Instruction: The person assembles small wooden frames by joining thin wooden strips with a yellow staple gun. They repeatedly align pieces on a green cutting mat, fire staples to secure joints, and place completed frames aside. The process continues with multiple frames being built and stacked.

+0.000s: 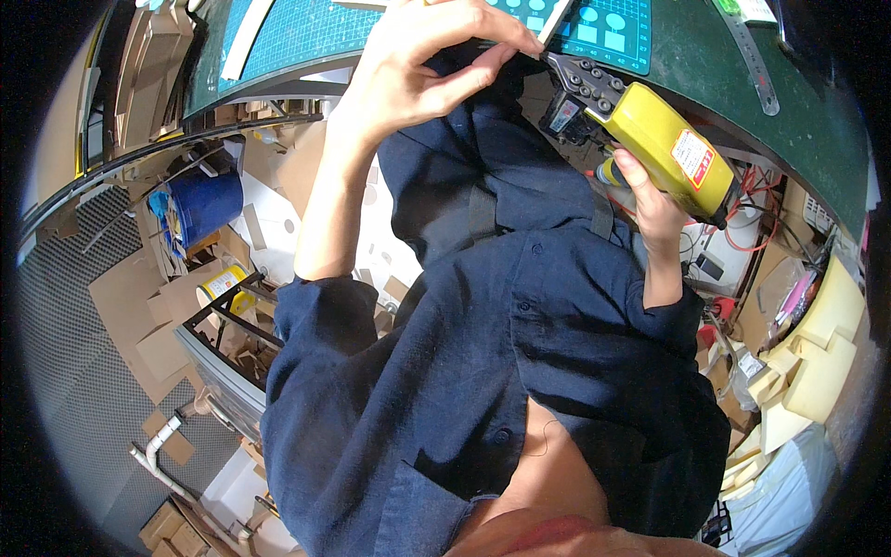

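- Right hand closed round the yellow tool, thumb on its side; the wrapped fingers are mostly hidden.
- Tool at 2 o'clock, its body out over the lap and its dark nose toward 1 o'clock, at the table edge.
- Nose sits just beside the lower end of a pale strip, at 1 o'clock; contact between the two cannot be confirmed.
- Left hand at 12 o'clock: thumb and forefinger narrow, nearly meeting, forefinger tip at the strip's lower end. Cannot tell whether they pinch it.
- Step in hand, as judged: lining up nose and strip end. Next move likely calls for a steady strip, a firm tool and left fingertips clear of the nose.
- In the way: those fingertips, very near the nose; the strip end also seems poorly supported at the table edge.
- Cutting mat, teal, under the work from 11 to 1 o'clock; second pale strip on it at 11.
- Green tabletop beyond; ruler at 2 o'clock.
- Farther out: red tubing near 3 o'clock, possible snag; yellow foam past 3; blue bin between 9 and 10.
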Demonstrator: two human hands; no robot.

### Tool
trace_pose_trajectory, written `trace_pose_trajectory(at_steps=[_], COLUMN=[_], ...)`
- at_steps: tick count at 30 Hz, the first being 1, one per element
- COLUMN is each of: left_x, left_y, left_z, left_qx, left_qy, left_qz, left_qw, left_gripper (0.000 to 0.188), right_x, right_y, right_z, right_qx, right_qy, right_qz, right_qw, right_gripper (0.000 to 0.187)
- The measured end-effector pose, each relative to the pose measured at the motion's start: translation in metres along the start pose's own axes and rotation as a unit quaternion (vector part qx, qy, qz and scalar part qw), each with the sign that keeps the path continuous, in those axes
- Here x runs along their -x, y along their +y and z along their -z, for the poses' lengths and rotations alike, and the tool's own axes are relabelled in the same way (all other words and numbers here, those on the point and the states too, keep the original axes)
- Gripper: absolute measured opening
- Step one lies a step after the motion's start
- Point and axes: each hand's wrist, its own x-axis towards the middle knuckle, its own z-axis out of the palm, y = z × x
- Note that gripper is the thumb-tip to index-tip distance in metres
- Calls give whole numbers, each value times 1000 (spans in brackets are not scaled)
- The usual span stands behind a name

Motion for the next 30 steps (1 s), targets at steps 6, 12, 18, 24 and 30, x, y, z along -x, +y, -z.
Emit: trace_pose_trajectory(at_steps=[6,12,18,24,30], left_x=[2,0,4,4,4], left_y=[-7,1,3,6,10], left_z=[-4,0,0,2,5], left_qx=[65,58,28,-5,-29], left_qy=[10,-7,-1,-15,-26], left_qz=[3,43,49,63,74], left_qw=[998,997,998,998,997], left_gripper=[17,16,18,21,23], right_x=[-1,-1,-1,-2,-2], right_y=[-1,4,6,9,12], right_z=[0,2,4,6,8], right_qx=[4,18,12,37,61], right_qy=[0,-5,-15,-26,-38], right_qz=[0,11,17,39,58], right_qw=[1000,1000,1000,998,996], right_gripper=[28,29,28,27,27])
